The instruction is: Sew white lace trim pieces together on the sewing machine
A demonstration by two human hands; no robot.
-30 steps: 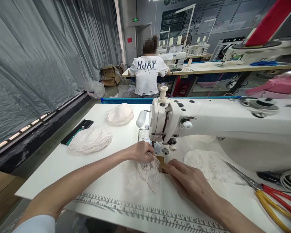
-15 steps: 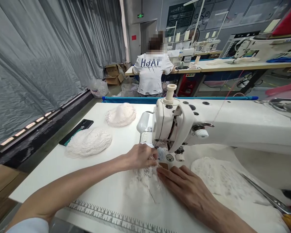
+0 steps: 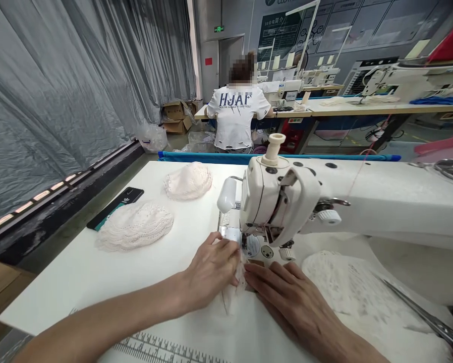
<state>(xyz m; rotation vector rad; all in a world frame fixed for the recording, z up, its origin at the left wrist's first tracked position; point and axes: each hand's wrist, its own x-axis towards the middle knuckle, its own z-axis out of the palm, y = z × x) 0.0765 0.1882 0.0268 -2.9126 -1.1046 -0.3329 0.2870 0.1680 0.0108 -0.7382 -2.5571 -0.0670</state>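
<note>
A piece of sheer white lace fabric lies bunched in front of the needle area of a white sewing machine. My left hand is closed on the lace just left of the presser foot, its fingers curled down. Fingertips of my right hand rest against the lace's right side; that hand lies flat with its fingers stretched forward. A small brown piece shows by its fingertips. Dark thread-like strands trail from the lace toward me. My left hand hides part of the fabric.
Two stacks of lace pieces, a nearer one and a farther one, sit left of the machine. A phone lies partly under the nearer stack. At right are more lace and scissors. A person sits ahead.
My left hand has come nearer to me and turned, covering more of the lace. The right hand stays about where it was. The view has shifted slightly.
</note>
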